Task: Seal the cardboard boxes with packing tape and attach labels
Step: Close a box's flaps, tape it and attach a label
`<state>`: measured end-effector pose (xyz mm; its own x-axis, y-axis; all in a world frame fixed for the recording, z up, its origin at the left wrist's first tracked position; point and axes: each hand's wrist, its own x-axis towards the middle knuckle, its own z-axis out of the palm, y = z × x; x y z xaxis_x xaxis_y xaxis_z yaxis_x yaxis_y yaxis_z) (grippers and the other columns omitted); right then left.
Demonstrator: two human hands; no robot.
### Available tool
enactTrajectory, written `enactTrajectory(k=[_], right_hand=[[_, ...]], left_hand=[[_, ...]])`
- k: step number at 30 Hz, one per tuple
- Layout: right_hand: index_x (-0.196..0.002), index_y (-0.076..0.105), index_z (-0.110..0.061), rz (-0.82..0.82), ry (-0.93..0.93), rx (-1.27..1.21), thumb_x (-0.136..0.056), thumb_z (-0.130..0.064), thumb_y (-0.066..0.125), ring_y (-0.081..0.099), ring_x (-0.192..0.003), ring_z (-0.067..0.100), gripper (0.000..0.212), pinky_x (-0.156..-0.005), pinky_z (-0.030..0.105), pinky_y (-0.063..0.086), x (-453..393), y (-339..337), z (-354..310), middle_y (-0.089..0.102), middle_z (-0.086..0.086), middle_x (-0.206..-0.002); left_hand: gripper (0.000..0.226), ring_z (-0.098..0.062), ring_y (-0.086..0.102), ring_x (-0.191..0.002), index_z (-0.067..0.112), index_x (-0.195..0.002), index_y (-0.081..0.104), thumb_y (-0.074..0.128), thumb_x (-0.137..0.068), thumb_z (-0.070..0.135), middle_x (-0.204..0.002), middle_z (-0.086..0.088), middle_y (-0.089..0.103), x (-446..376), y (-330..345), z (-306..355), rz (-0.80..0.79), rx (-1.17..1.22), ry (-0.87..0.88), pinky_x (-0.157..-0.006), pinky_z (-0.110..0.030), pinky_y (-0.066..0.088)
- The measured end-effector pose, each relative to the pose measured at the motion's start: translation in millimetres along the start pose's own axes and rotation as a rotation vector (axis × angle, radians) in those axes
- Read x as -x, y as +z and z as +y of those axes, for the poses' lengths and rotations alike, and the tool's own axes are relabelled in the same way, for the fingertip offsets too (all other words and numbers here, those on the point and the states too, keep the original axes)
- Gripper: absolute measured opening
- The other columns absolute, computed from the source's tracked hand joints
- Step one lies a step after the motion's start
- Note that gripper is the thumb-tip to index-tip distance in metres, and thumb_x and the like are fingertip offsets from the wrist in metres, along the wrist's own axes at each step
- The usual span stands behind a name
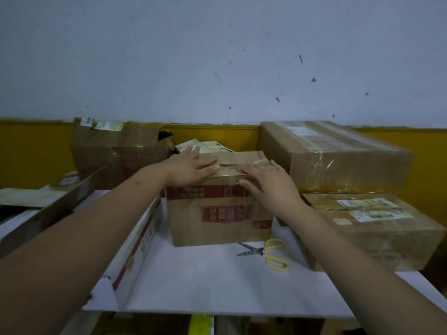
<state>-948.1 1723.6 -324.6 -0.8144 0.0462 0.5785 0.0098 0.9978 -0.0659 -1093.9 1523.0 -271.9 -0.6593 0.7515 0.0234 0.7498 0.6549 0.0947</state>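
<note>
On the white tabletop [193, 281] in front of me stands the small cardboard box [217, 213] with red print, and both my hands lie flat on its top. My left hand [191, 169] presses with straight fingers on the far-left flap; my right hand [263, 182] rests spread over the near-right corner, gripping nothing. Between them runs a strip of clear tape [232, 166] along the seam, which looks wrinkled and slightly gapped. To do this well, I judge I should hold the flaps level and close together, then smooth the tape outward from the middle so no bubbles stay. The yellow-handled scissors [268, 253] lie just beside the box, handy for cutting. Two taped boxes [338, 160] sit stacked to my right; the lower one bears labels [372, 210]. I cannot see a label on mine.
</note>
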Motion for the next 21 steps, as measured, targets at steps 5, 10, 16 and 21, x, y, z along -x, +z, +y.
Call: enactTrajectory(k=[5,10,16,21], right_hand=[[-0.131,0.062,-0.037,0.061,0.028,0.003,-0.102,-0.045,0.044,0.060,-0.119,0.015,0.034,-0.114,0.040,0.029,-6.0,0.1,-3.0,0.068,-0.009,-0.126],[-0.132,0.062,-0.036,0.059,0.077,-0.081,-0.093,-0.054,0.056,0.036,-0.135,0.023,0.044,-0.115,0.048,0.033,-1.3,-2.4,5.1,0.048,-0.004,-0.148],[-0.159,-0.003,-0.029,0.117,0.494,-0.514,-0.079,-0.051,0.077,0.047,-0.134,0.023,0.115,-0.102,0.034,0.046,18.9,15.0,-0.4,0.040,0.003,-0.155],[-0.144,0.037,-0.027,0.126,0.743,-0.746,-0.075,-0.062,0.074,0.058,-0.122,0.022,0.086,-0.090,0.031,0.048,24.2,45.6,0.0,0.061,-0.004,-0.129]], left_hand=[[0.111,-0.030,-0.009,-0.154,0.060,-0.151,0.016,-0.007,-0.052,0.104,-0.168,-0.009,-0.003,0.0,6.3,-9.1,0.005,-0.037,-0.042,-0.120,-0.060,-0.001],[0.104,-0.033,-0.020,-0.152,0.058,-0.152,0.011,0.026,-0.061,0.103,-0.166,-0.006,-0.020,6.5,0.3,-12.9,-0.045,0.050,-0.030,-0.120,-0.064,0.000],[0.130,-0.009,0.021,-0.145,0.033,-0.159,-0.009,0.084,-0.070,0.051,-0.165,0.005,0.004,30.5,27.7,-33.2,0.291,0.738,-0.128,-0.114,-0.031,0.030],[0.100,-0.009,0.061,-0.122,0.031,-0.151,0.037,0.086,-0.066,0.055,-0.142,0.002,0.058,34.6,92.3,-37.6,0.384,1.223,-0.221,-0.103,-0.035,0.051]])
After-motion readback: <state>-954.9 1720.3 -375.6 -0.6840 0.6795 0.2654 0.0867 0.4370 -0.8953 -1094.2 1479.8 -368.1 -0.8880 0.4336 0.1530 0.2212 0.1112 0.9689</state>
